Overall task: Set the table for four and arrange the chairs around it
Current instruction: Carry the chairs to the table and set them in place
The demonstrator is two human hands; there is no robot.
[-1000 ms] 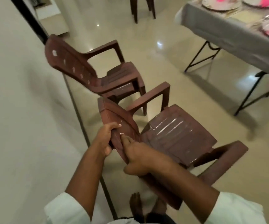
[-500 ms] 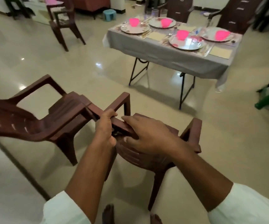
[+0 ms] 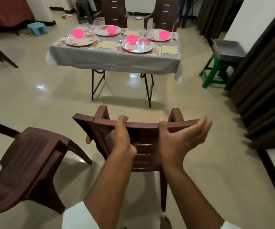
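Far left, a second brown chair [image 3: 26,164] stands on the floor [image 3: 34,100], beside the one you hold. Your left hand [image 3: 122,138] grips the top rail of the brown chair [image 3: 143,146], fingers curled over its edge. Your right hand [image 3: 181,138] has its thumb against the same rail; its fingers are spread and loosely bent, blurred, holding nothing. Ahead, well apart, the table [image 3: 117,60] carries four plates; a pink bowl [image 3: 77,33] sits on each; contents not visible. Two tall chairs stand behind it. Right: a grey tray [image 3: 227,50] on a green stool [image 3: 216,71]; what it holds cannot be seen. No legible writing anywhere.
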